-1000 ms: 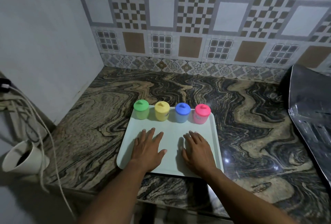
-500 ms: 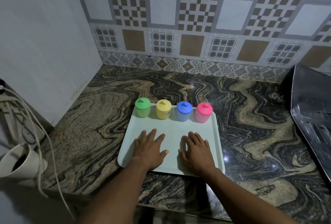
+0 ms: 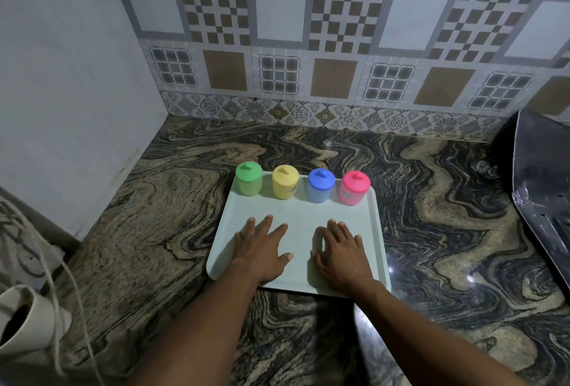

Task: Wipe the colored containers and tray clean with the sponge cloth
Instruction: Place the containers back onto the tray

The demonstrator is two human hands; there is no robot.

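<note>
Swirly brown-black stone counter (image 3: 172, 231), pale green plastic tray (image 3: 303, 211) on it. Our left hand (image 3: 262, 250) and right hand (image 3: 342, 254) lie flat on the tray, gripping nothing. Just past both hands, in a row: green lidded plastic container (image 3: 248, 182), yellow container (image 3: 285, 183), blue container (image 3: 320, 186), pink container (image 3: 354, 189).

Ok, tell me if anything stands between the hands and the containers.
Nothing visible does. The left hand and right hand lie flat on the tray; only bare tray separates them from the green container, yellow container, blue container and pink container at its far edge.
</note>
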